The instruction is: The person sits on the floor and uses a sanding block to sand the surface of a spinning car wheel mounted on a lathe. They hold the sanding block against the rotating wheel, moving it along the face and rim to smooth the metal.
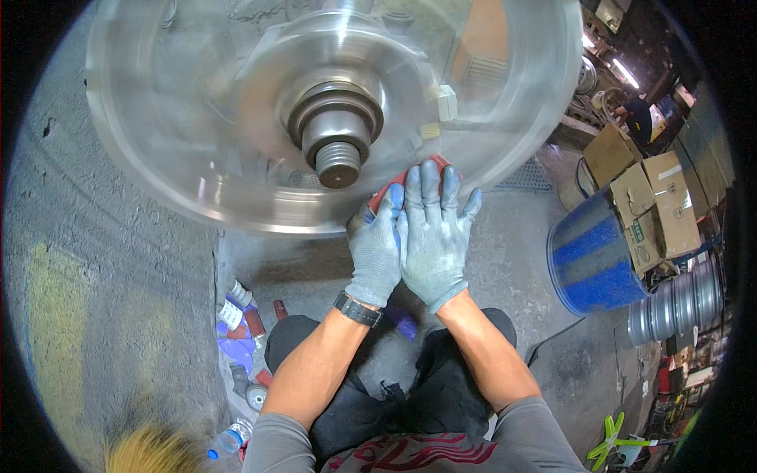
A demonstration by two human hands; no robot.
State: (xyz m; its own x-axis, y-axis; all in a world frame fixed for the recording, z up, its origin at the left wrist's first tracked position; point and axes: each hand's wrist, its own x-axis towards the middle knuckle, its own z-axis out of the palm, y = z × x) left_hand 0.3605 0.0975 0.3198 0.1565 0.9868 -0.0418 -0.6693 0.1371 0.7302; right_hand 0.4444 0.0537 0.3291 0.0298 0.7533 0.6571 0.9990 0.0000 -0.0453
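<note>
A large shiny metal wheel (260, 209) is blurred by spinning, with a threaded shaft end (339, 158) at its centre. Both my hands wear grey-blue gloves and meet at the wheel's lower right rim. There a red piece of sandpaper (377, 199) lies between gloves and metal. My left hand (375, 256) is closed on the sheet's left end, thumb pointing up and most fingers hidden. Beside it my right hand (434, 240) lies flat, its fingers stretched forward over the sandpaper, pressing it toward the wheel. Part of the sheet is hidden under those fingers.
A blue drum (591, 260) with cardboard boxes (662, 205) on top stands at the right, near stacked metal rims (678, 303). A rough concrete wall (102, 260) runs along the left. Sandpaper scraps and a plastic bottle (229, 441) lie low left. Another person (637, 117) is far right.
</note>
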